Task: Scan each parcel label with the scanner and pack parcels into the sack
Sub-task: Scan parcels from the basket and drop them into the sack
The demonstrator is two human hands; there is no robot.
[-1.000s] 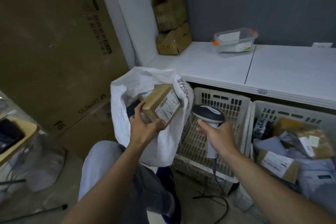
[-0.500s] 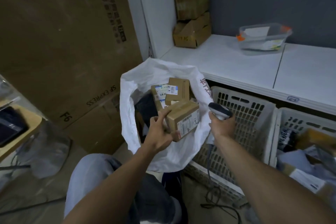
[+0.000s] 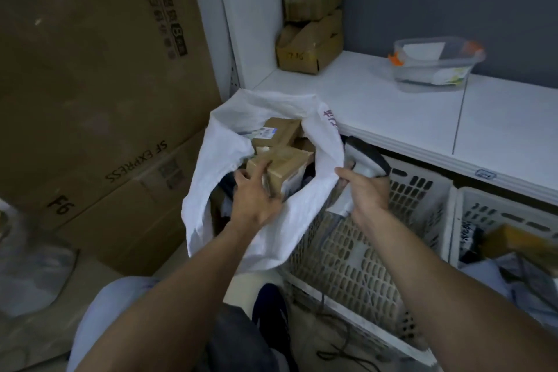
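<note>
Left hand (image 3: 256, 201) curls its fingers round a small brown cardboard parcel (image 3: 287, 166) and holds it inside the open mouth of the white woven sack (image 3: 211, 160), just over other labelled boxes (image 3: 276, 131) lying there. Right hand (image 3: 367, 195) grips the handle of the grey barcode scanner (image 3: 367, 157), thumb against the sack's right rim. Beside the sack a white slatted crate (image 3: 362, 238) stands under a white counter (image 3: 377, 106).
</note>
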